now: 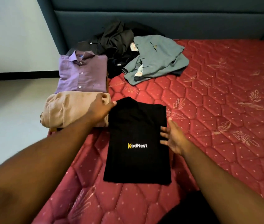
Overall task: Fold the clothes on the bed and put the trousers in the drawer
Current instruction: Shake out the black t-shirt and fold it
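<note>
On the big red bed (217,97), a folded black shirt (137,141) lies flat in front, with the left hand (98,109) touching its top corner and the right hand (175,136) resting open-fingered on its side edge.

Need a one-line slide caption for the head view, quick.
Both hands, left hand and right hand, on a part-folded black KodNest shirt on the red mattress, unfolded clothes behind.

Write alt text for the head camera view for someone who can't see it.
Two hands, left hand and right hand, touch the edges of a folded black T-shirt on a red mattress. Folded beige garment and purple shirt lie left; unfolded dark clothes and grey-green trousers behind.
</note>
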Demonstrator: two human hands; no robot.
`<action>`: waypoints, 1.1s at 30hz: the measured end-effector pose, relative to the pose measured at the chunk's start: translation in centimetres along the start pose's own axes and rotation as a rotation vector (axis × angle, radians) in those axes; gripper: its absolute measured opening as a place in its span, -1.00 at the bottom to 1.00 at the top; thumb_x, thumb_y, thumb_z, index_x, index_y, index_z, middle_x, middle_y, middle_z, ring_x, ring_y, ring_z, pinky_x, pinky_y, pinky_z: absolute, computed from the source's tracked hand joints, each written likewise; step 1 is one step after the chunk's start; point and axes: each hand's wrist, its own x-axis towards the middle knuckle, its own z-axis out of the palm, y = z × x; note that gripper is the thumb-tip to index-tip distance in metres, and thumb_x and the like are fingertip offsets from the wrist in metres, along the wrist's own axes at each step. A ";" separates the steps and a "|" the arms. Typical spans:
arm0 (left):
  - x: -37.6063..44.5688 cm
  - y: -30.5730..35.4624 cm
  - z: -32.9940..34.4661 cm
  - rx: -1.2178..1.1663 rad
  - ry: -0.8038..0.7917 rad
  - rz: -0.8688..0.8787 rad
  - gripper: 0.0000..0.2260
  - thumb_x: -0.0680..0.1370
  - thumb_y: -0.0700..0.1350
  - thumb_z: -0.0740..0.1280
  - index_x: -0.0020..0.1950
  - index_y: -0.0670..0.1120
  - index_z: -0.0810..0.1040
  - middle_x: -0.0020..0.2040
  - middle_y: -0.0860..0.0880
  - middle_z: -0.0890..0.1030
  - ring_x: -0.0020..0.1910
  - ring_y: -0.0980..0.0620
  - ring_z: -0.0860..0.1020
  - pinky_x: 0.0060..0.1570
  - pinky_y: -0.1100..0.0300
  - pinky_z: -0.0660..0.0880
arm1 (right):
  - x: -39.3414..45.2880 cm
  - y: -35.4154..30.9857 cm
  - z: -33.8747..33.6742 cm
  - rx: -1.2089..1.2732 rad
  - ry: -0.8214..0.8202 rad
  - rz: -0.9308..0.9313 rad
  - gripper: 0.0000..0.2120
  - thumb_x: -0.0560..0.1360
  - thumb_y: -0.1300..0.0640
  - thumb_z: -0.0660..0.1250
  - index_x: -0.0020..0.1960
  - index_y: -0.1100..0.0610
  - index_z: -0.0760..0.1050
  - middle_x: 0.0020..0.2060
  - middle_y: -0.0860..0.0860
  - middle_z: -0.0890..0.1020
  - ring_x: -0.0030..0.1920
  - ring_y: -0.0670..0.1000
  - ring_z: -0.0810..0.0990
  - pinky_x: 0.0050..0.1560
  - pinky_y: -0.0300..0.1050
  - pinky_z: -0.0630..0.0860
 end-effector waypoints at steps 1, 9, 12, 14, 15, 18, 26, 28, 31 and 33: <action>-0.1 -0.6 0.7 0.193 0.183 0.134 -0.65 0.51 0.00 0.40 0.25 -0.07 0.47 0.14 -0.15 0.55 0.07 -0.14 0.56 0.15 0.04 0.42 | 1.0 0.7 -0.3 -0.170 0.134 -0.065 -0.61 0.61 -0.13 0.16 0.38 -0.01 0.34 -0.01 0.05 0.59 -0.09 0.03 0.59 -0.10 0.04 0.55; -10.0 -15.6 8.1 1.053 -0.392 0.533 -0.05 0.29 0.64 -0.06 0.59 0.20 -0.03 0.61 0.05 -0.12 0.57 -0.06 -0.17 0.37 -0.32 -0.11 | -3.0 9.0 -0.9 -1.394 0.041 -0.830 -0.43 0.40 0.11 0.40 0.40 -0.02 0.39 0.42 0.09 0.37 0.31 0.11 0.45 0.27 0.06 0.48; -10.1 -15.9 7.3 1.082 -0.262 0.579 -0.33 0.48 0.34 0.14 0.55 0.16 0.16 0.57 0.02 0.16 0.53 0.03 0.15 0.34 -0.19 0.21 | -5.0 9.1 -1.8 -1.752 -0.269 -0.698 -0.32 0.41 -0.21 0.23 0.50 -0.05 0.25 0.53 0.03 0.20 0.50 0.08 0.24 0.44 0.17 0.26; -9.6 -14.8 6.8 1.043 -0.221 0.605 -0.42 0.38 0.04 0.22 0.43 0.13 0.39 0.46 0.03 0.42 0.41 0.05 0.41 0.32 0.02 0.37 | -5.9 8.2 -2.4 -1.824 -0.381 -0.519 -0.33 0.50 -0.01 0.16 0.57 -0.02 0.06 0.57 0.01 0.07 0.55 0.05 0.10 0.52 0.06 0.05; -9.6 -14.2 6.6 0.990 -0.214 0.587 -0.45 0.34 -0.06 0.24 0.35 0.10 0.50 0.35 0.03 0.54 0.30 0.03 0.53 0.28 0.11 0.39 | -6.4 7.7 -2.6 -1.768 -0.383 -0.501 -0.37 0.49 0.15 0.10 0.56 0.03 0.12 0.55 0.05 0.15 0.53 0.07 0.18 0.53 0.02 0.07; -10.0 -11.3 5.7 0.677 -0.237 0.406 -0.59 0.42 -0.27 0.24 0.18 0.05 0.62 0.09 0.08 0.68 0.08 0.07 0.63 0.18 0.15 0.45 | -7.3 5.2 -3.2 -1.524 -0.330 -0.457 -0.52 0.44 0.26 0.14 0.33 0.11 0.51 0.27 0.07 0.58 0.27 0.08 0.54 0.34 -0.06 0.39; -12.4 -6.9 0.0 -0.061 -0.746 -0.029 -0.96 0.52 -0.20 0.43 -0.06 -0.16 0.63 -0.16 -0.12 0.61 -0.18 -0.02 0.55 -0.19 0.18 0.47 | -9.2 -0.2 -4.4 -0.665 -0.559 0.029 -0.79 0.40 0.30 0.45 0.02 0.31 0.58 -0.14 0.12 0.66 -0.15 0.04 0.61 -0.13 -0.15 0.51; -10.8 -6.9 0.4 -0.092 -0.413 -0.020 -0.97 0.56 -0.26 0.37 -0.03 -0.18 0.60 -0.16 -0.09 0.61 -0.27 0.14 0.56 -0.23 0.22 0.46 | -7.0 0.9 -3.1 -0.519 -0.256 -0.097 -0.87 0.49 0.32 0.37 -0.01 0.14 0.56 -0.14 0.14 0.60 -0.20 0.04 0.55 -0.19 -0.15 0.45; -9.4 -8.2 1.4 0.030 0.434 0.062 -0.86 0.59 -0.19 0.33 0.12 -0.20 0.57 -0.02 -0.10 0.62 -0.16 0.16 0.57 -0.11 0.23 0.42 | -3.3 3.6 -2.5 -0.511 0.276 -0.312 -0.73 0.58 0.22 0.26 0.26 0.02 0.44 0.08 0.17 0.55 -0.07 0.06 0.56 0.01 -0.04 0.51; -9.8 -10.0 3.3 -0.018 0.490 -0.083 -0.73 0.57 -0.02 0.36 0.16 -0.18 0.54 0.06 -0.14 0.62 0.02 -0.07 0.58 0.00 0.15 0.44 | -3.1 6.0 -1.9 -0.572 0.358 -0.313 -0.51 0.57 0.06 0.30 0.46 0.06 0.29 0.32 0.10 0.48 0.25 0.10 0.50 0.31 0.05 0.43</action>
